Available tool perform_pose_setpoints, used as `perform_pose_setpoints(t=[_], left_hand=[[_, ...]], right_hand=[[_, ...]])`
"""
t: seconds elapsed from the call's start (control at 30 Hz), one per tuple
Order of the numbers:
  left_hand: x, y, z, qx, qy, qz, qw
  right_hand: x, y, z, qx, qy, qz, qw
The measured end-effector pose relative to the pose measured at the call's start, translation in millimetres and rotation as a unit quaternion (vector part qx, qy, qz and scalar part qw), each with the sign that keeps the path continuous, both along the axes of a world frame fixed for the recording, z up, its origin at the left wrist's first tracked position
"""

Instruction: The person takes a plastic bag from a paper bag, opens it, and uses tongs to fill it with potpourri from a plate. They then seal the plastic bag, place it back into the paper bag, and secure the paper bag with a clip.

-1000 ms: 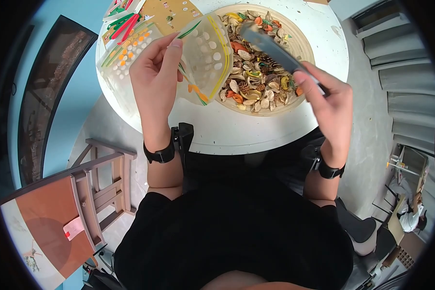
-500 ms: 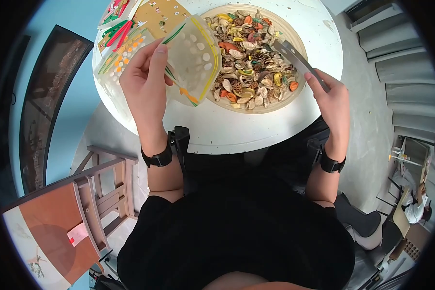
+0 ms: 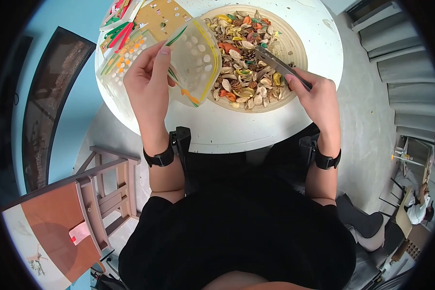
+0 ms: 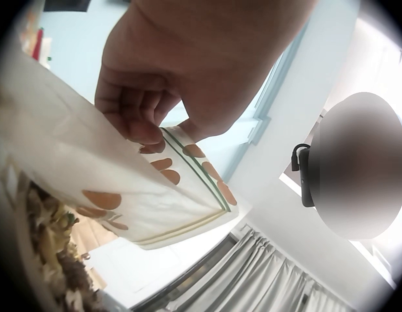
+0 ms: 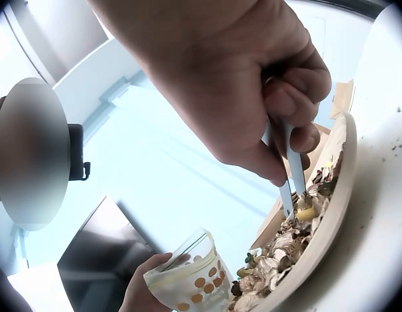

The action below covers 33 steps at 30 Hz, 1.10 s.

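Observation:
My left hand pinches a translucent zip bag with pale and orange dots. Its mouth, edged by a yellow zip strip, faces the tray on the right. In my right hand is a pair of flat metal tongs, gripped between thumb and curled fingers. The tong tips reach down into the potpourri, a mix of dried petals, small pine cones and orange and yellow pieces. A round wooden tray carries this mix. Whether the tips hold a piece I cannot tell.
A second dotted bag lies left on the round white table. Behind it are red and green strips and a brown patterned sheet. A wooden chair stands at lower left. Another person sits far right.
The tongs were raised over the tray's far side, then swung down and left into the potpourri. My left hand still pinches the bag beside the tray.

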<state>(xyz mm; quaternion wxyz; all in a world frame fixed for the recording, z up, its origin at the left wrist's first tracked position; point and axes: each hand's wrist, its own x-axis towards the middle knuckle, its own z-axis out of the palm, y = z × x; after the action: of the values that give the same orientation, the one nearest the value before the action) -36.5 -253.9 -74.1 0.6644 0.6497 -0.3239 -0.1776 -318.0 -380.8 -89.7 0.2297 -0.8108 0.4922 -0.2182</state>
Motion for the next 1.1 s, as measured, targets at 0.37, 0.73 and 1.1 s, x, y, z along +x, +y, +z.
perform_pose_setpoints(t=[0.37,0.73,1.1], left_hand=[[1.2,-0.7,-2.2,-0.008,0.006,-0.007,1.0],[-0.6,-1.6,-0.5,-0.003,0.022,-0.02,1.0],[2.2,4.9,1.4,-0.015,0.013,-0.001,1.0]], right_hand=[[4.1,7.6,22.2,0.001,-0.095,-0.014,0.995],[63.3,46.1,49.6,-0.012,-0.18,0.128,0.975],[-9.1,10.6,31.8,0.094,-0.07,-0.097,0.988]])
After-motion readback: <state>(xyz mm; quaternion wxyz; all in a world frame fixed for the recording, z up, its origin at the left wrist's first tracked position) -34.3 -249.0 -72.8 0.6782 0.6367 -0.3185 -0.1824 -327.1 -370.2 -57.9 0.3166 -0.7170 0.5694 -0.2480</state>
